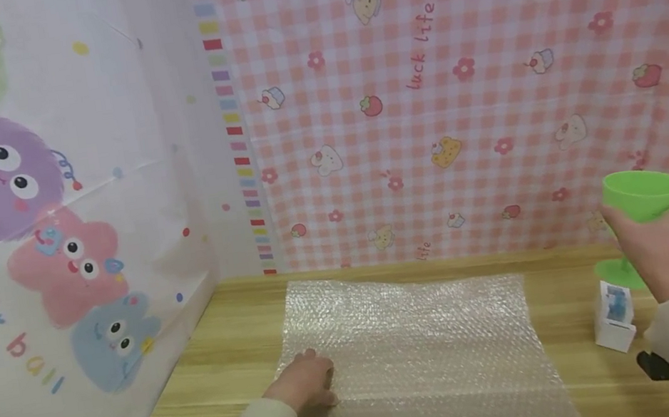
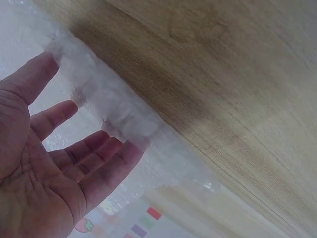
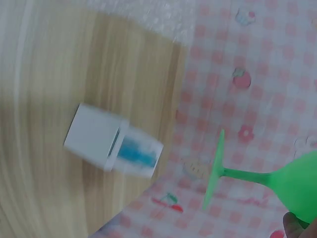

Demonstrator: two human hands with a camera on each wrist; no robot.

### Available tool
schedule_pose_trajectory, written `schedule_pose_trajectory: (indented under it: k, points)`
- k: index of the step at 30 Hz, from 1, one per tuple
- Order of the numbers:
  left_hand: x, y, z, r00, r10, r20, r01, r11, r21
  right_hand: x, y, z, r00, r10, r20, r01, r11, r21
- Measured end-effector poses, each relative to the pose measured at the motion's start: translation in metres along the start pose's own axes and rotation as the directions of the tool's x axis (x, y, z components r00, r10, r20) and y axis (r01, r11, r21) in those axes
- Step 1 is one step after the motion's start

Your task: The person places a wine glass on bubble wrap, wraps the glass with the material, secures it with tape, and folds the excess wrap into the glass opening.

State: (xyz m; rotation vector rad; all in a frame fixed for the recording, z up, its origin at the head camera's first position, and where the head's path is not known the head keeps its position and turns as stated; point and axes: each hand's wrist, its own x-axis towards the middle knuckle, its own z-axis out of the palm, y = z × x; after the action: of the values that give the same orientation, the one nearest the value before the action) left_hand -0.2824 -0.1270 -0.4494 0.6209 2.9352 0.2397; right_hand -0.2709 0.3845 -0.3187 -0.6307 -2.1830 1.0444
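Observation:
On the wooden table lies a sheet of clear bubble wrap [image 1: 420,347], spread flat. My left hand [image 1: 305,380] is at its left edge, fingers loosely bent and spread; in the left wrist view the fingertips touch the wrap's edge [image 2: 99,89]. At the right, my right hand [image 1: 667,245] grips a bright green plastic goblet [image 1: 640,192] round its bowl. The goblet is upright and raised, and the right wrist view shows its thin stem [image 3: 245,175] and round foot [image 3: 214,171] away from the tabletop.
A small white box-like holder with a blue part [image 1: 613,317] stands on the table below the goblet, left of my right wrist. Behind the table hangs a pink checked cloth [image 1: 399,119]; a white cloth with cartoon figures [image 1: 157,192] covers the left side.

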Motion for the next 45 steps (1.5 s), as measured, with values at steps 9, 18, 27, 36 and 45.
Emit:
schedule_pose_trajectory:
  k: [9,18,27,36,45]
  points:
    - [0.000,-0.003,0.001,1.000,0.011,-0.003,-0.011,1.000,-0.004,-0.015,-0.030,0.038,0.992,-0.123,0.042,0.122,0.992,0.027]
    - [-0.002,-0.006,-0.002,1.000,0.016,0.001,-0.016,1.000,0.016,-0.034,-0.045,0.065,0.974,-0.184,0.135,0.175,0.982,0.071]
    - [-0.003,-0.002,-0.004,1.000,0.025,0.005,-0.026,0.998,0.057,-0.049,-0.058,0.082,0.958,-0.189,0.215,0.168,0.979,0.113]
    - [0.001,0.005,0.002,0.999,0.047,-0.012,-0.046,0.995,0.092,-0.061,-0.066,0.094,0.940,-0.183,0.287,0.132,0.973,0.190]
    - [0.000,0.019,0.000,0.999,0.049,-0.004,-0.048,0.990,0.134,-0.078,-0.077,0.116,0.944,-0.176,0.277,0.141,0.980,0.143]
